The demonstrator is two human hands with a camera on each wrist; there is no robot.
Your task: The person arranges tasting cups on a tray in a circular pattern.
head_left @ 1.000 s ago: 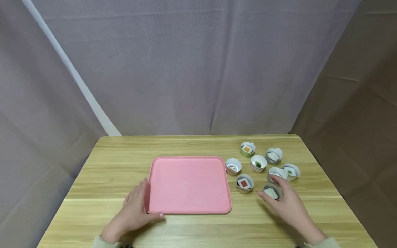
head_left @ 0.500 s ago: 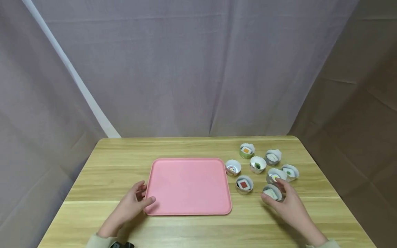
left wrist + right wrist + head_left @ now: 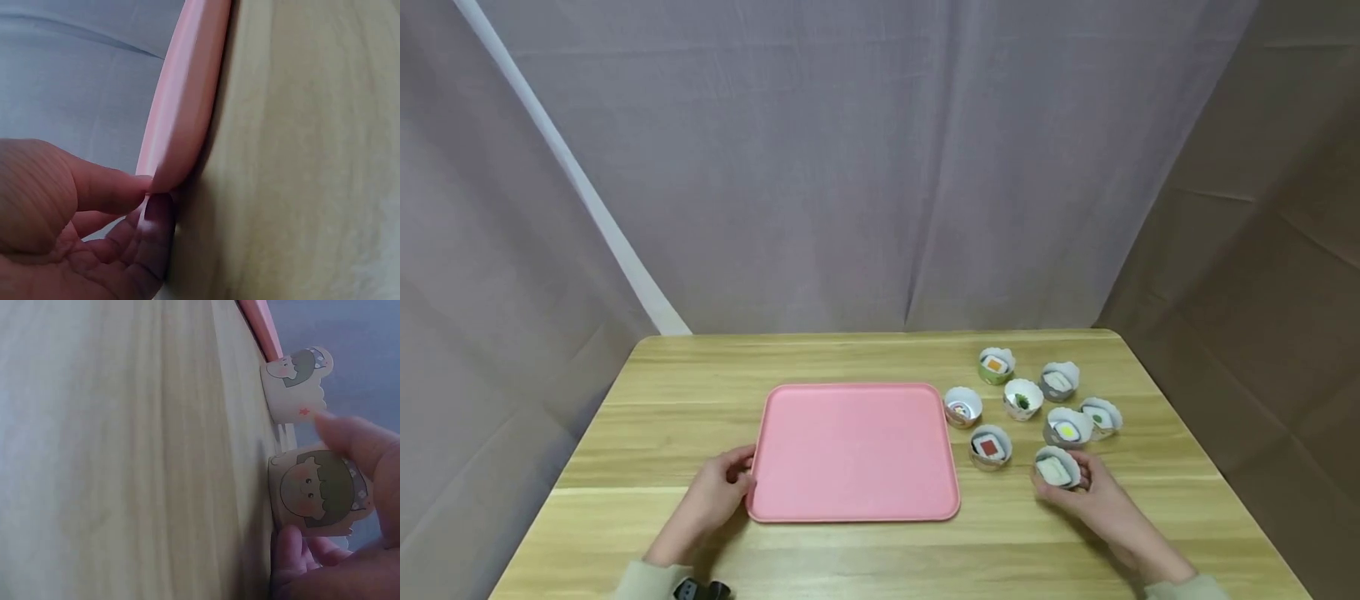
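Note:
My left hand (image 3: 711, 500) pinches the left rim of a flat pink tray (image 3: 857, 450) near its front corner. In the left wrist view the thumb and fingers meet at the tray's rounded corner (image 3: 172, 169). My right hand (image 3: 1101, 508) grips a small scalloped paper baking cup (image 3: 322, 490) printed with a cartoon face, thumb and fingers on opposite sides. Inside that cup lies a whitish block (image 3: 1053, 471). Just behind it stands another paper cup (image 3: 1060, 440) holding a piece with a yellow spot.
Several more paper cups stand right of the tray, including one with a red-marked block (image 3: 988, 448), one with a green piece (image 3: 1022, 402) and a green cup (image 3: 996, 377). One cup (image 3: 962, 421) sits close to the tray's right rim. Grey curtains (image 3: 850, 167) hang behind the wooden table (image 3: 1037, 558).
My left hand has moved from lying spread over the tray's corner to pinching its left rim. My right fingers have lowered around the nearest paper cup and now grip it.

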